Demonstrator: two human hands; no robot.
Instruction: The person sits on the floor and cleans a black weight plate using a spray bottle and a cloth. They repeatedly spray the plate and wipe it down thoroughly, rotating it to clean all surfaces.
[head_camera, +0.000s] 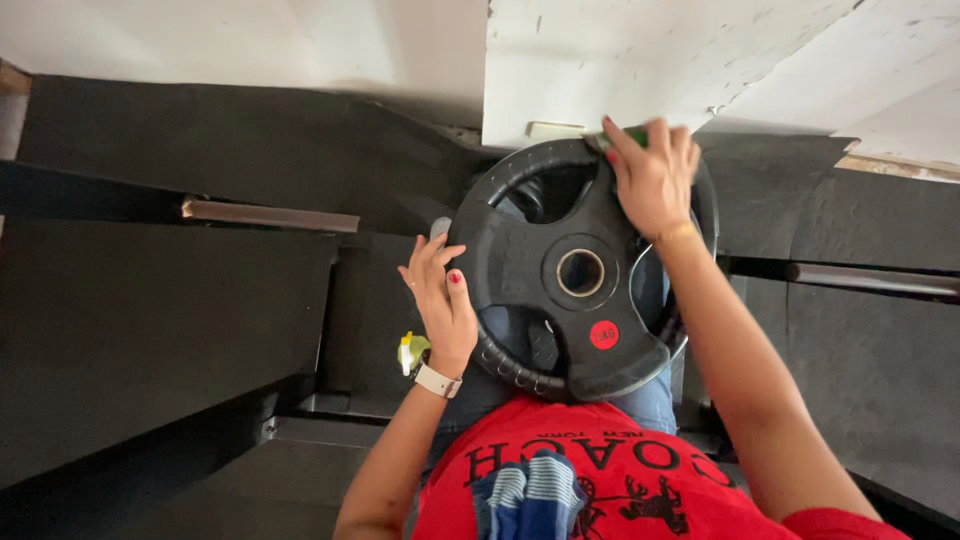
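A large black rubber weight plate (560, 215) with grip openings, a metal-ringed centre hole and a round red sticker lies flat across my lap. My left hand (440, 300) holds its left rim, fingers curled on the edge. My right hand (652, 178) presses on the far top rim, with a small green object (630, 137) under its fingers; what that object is cannot be made out. A light wristband sits on my left wrist and a thin bracelet on my right.
Black mats (160, 320) cover the stepped floor all round. A white wall (640, 60) rises just beyond the plate. A small yellow-green spray bottle (411, 352) stands by my left wrist. Metal strips (270, 214) edge the mats. A striped cloth (530, 495) lies on my red shirt.
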